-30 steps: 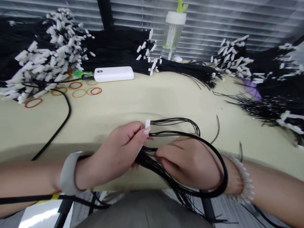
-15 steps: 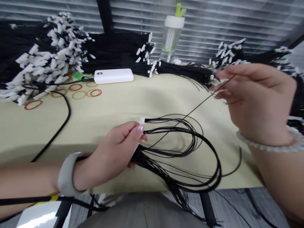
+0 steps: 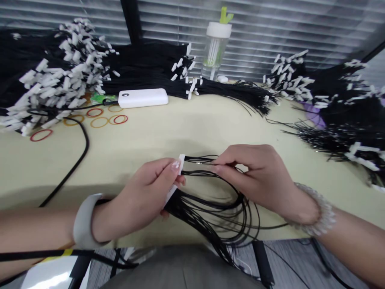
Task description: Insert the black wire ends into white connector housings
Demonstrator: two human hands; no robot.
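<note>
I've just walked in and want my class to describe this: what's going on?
A person is handling black wires over a table. The left hand holds a white connector with wires running from it. The right hand pinches a thin wire, its bright tip just short of the connector. White-ended bundles lie farther back.

On my feed I see the white connector (image 3: 182, 159) tilted, its upper end leaning right. Thin black wires (image 3: 192, 210) leave its right side and curve into loose loops, right of it and lower down. One single wire (image 3: 207, 163) (its tip glints like bare metal) lies nearly level just right of the connector, tip towards it, apart.
</note>
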